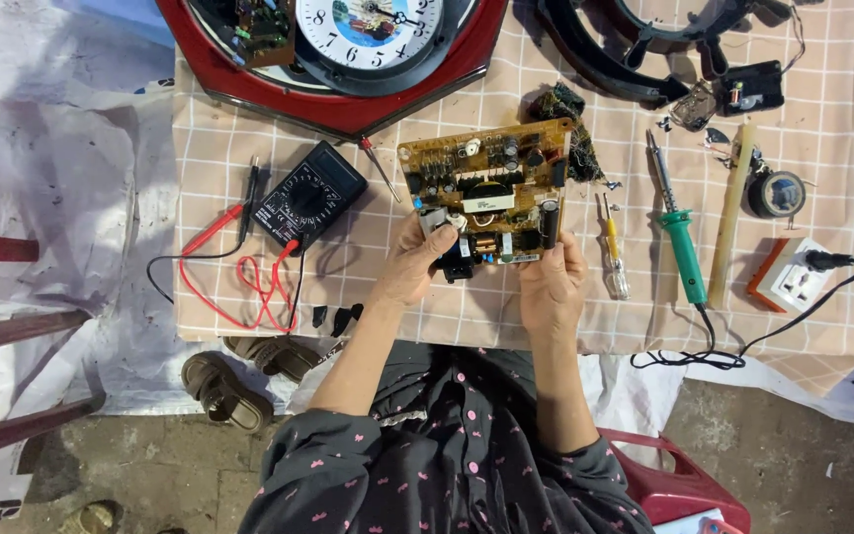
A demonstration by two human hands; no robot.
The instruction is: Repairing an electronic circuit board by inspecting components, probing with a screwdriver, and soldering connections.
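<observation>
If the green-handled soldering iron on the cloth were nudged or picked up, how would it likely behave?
The soldering iron looks stiff, a thin metal shaft on a round green handle, so it may roll a little on the checked cloth. Its black cord trails off the table edge and would probably drag or tug when lifted. It seems light.

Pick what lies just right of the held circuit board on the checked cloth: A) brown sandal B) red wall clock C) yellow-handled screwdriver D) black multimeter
C: the yellow-handled screwdriver lies on the checked cloth just right of the circuit board, which the left hand and right hand hold; the green-handled soldering iron lies farther right.
</observation>
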